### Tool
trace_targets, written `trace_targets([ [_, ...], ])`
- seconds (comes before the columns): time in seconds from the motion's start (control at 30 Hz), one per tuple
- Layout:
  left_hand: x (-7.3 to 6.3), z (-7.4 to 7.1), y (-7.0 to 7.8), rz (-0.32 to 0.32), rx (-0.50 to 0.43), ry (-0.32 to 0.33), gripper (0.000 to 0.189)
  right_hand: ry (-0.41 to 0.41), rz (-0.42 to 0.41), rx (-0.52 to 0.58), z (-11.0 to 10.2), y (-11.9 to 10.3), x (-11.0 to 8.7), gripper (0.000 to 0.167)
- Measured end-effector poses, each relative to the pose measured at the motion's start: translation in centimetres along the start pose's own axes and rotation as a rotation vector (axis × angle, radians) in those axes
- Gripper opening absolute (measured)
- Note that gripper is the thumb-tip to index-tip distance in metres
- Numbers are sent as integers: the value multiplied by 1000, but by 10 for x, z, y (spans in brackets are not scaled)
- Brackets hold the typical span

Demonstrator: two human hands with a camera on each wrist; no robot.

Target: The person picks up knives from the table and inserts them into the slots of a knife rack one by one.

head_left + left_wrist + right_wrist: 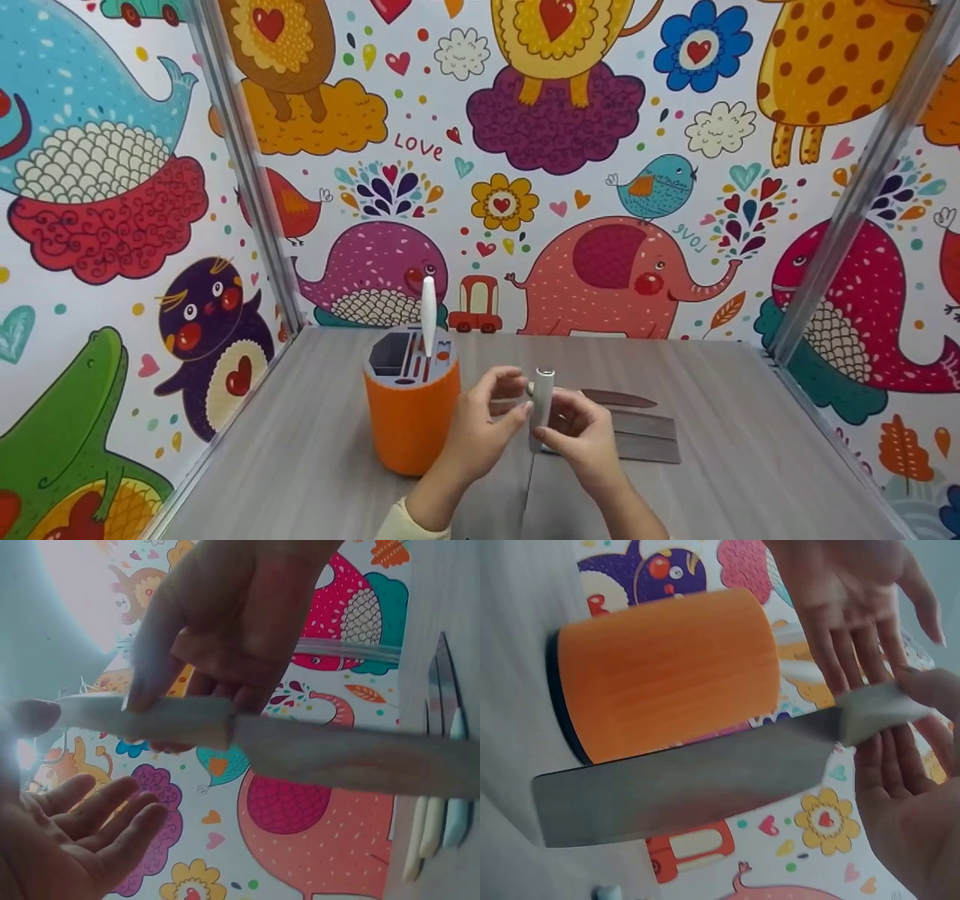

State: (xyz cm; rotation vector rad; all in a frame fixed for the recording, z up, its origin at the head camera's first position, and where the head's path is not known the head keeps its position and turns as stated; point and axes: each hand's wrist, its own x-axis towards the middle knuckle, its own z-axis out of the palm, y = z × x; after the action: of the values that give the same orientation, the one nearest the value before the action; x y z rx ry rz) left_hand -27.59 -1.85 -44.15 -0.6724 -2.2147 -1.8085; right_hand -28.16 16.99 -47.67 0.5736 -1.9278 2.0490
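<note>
A broad-bladed kitchen knife (544, 401) is held upright over the table, handle up and blade down. My right hand (581, 435) pinches its pale handle between thumb and fingers. The long metal blade (690, 784) shows fully in the right wrist view. Beside the handle is my left hand (484, 424), its fingers spread and loosely bent; in the left wrist view its palm (90, 847) faces the knife. The left thumb is close to the handle's end; whether it touches I cannot tell. An orange knife block (412, 420) stands to the left of the hands.
One white-handled knife (428, 315) stands in the block's slotted grey top (390, 367). Several knives lie behind the right hand, including a dark blade (622, 398) and a wide blade (649, 448). Patterned panels (480, 150) enclose the table (315, 450) at the back and sides.
</note>
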Motion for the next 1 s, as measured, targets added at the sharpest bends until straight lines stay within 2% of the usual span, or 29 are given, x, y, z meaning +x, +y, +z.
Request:
trace_targets([
  [0.17, -2, 6, -1, -58, -36, -44, 35, 29, -54, 10, 11, 1, -7, 36],
  [0.27, -2, 8, 0, -66, -42, -47, 34, 35, -85, 6, 15, 2, -9, 36],
  [0.47, 0, 10, 0, -61, -27, -52, 33, 98, -132, 26, 21, 5, -8, 39],
  [0.73, -5, 15, 0, -50, 35, -56, 33, 144, -59, -15, 24, 2, -11, 40],
  [1.0, -3, 17, 0, -47, 36, -65, 32, 197, -36, -35, 34, 4, -15, 40],
])
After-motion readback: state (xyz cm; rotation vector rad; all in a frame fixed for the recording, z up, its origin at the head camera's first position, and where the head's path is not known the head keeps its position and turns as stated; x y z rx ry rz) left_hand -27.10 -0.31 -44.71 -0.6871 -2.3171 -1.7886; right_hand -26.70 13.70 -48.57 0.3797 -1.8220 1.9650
